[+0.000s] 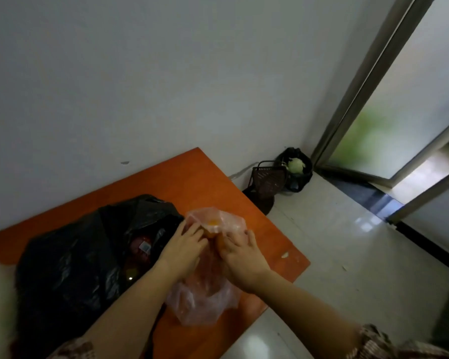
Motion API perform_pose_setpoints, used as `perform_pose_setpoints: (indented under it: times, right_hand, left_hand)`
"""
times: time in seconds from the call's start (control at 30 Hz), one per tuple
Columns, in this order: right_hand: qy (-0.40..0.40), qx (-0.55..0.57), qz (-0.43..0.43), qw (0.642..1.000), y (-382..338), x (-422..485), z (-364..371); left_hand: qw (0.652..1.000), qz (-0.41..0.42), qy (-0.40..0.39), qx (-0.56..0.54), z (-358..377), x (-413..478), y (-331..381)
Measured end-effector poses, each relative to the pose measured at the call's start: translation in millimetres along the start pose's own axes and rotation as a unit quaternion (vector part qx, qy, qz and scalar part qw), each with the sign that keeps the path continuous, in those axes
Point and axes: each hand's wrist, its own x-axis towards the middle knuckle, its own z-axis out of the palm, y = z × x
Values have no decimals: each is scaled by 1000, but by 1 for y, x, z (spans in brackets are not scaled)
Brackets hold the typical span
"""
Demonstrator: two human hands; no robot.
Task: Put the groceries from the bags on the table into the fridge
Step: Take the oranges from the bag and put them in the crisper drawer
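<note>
An orange bench [192,182] fills the lower left of the view, pushed against a pale wall [140,73]. At the bench's 8 o'clock side lies a black bag [70,255], crumpled and gaping. Inside its mouth there are dark red items and a packet with a small white label [145,246]; what they are cannot be told.

Just beside it, at its 3 o'clock, lies a pink bag [205,301] of thin see-through film, touching the black one. Its mouth points toward 12 o'clock, and something yellow-orange [211,224] shows inside near the rim, with more orange colour showing through the film lower down.

Both hands meet at that mouth. The left grip [184,248] has its fingers curled onto the rim on the 9 o'clock side, pinching the film. The right grip [241,260] is closed round the film on the 3 o'clock side, where an orange round thing [220,244] shows at its fingertips.

On the white tiled floor [335,242], at 2 o'clock from the bench, stands a dark slotted basket [267,181]. Just past it a second black sack [302,177] holds a pale green round thing [296,165]. A frosted sliding door [399,112] stands at 3 o'clock.
</note>
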Motion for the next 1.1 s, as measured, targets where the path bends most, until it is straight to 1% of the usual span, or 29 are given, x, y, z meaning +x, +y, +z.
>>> perform_pose_setpoints:
  times: [0.13, 0.23, 0.3, 0.47, 0.57, 0.7, 0.87, 0.97, 1.03, 1.1]
  right_hand:
    - [-50, -49, 29, 997, 8, 12, -1]
    - [-81, -94, 67, 990, 23, 18, 2]
    - [-89, -78, 99, 988, 36, 20, 8]
    - [-70, 34, 152, 985, 54, 28, 12]
    - [-56, 89, 162, 981, 49, 39, 18]
    - [-66, 116, 177, 975, 43, 52, 30]
    - [-84, 118, 183, 972, 37, 59, 34]
    - [-84, 88, 170, 978, 35, 62, 33]
    - [-90, 71, 159, 981, 34, 62, 29]
    - [-88, 71, 153, 982, 33, 59, 23]
  left_hand:
    - [999, 32, -25, 15, 5, 28, -23]
    - [999, 50, -8, -14, 8, 47, -34]
    - [998, 50, -5, -41, 7, 59, -39]
    - [993, 61, -35, -97, 11, 85, -42]
    - [990, 58, -68, -111, 17, 93, -44]
    - [989, 43, -81, -112, 27, 101, -45]
    - [993, 29, -68, -89, 34, 105, -40]
    - [995, 21, -54, -76, 33, 107, -36]
    - [995, 14, -59, -85, 30, 105, -35]
    - [989, 7, -81, -121, 28, 100, -37]
